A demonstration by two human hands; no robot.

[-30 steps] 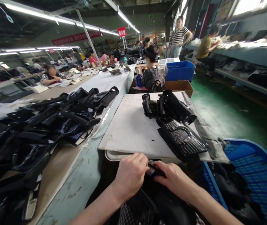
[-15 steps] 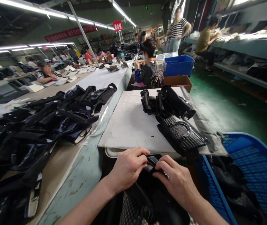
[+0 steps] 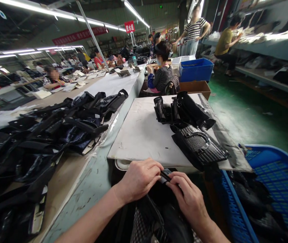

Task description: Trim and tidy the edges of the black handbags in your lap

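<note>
My left hand (image 3: 140,179) and my right hand (image 3: 188,197) meet just below the near edge of a white work board (image 3: 144,135). Both pinch a small black strap piece (image 3: 164,176) between their fingertips. It belongs to a black bag (image 3: 164,219) lying in my lap, partly hidden under my forearms. On the board beyond sit a black crocodile-textured bag (image 3: 199,146) and a few more black bags (image 3: 181,113) standing behind it.
A long conveyor table (image 3: 93,182) on the left carries a heap of black leather parts (image 3: 45,135). A blue plastic crate (image 3: 272,189) with black pieces stands at my right. Several other people sit or stand further down the line.
My hands have shifted slightly on the strap piece, the right hand sliding closer to the left. The view has tilted a little; the bags on the board have not moved.
</note>
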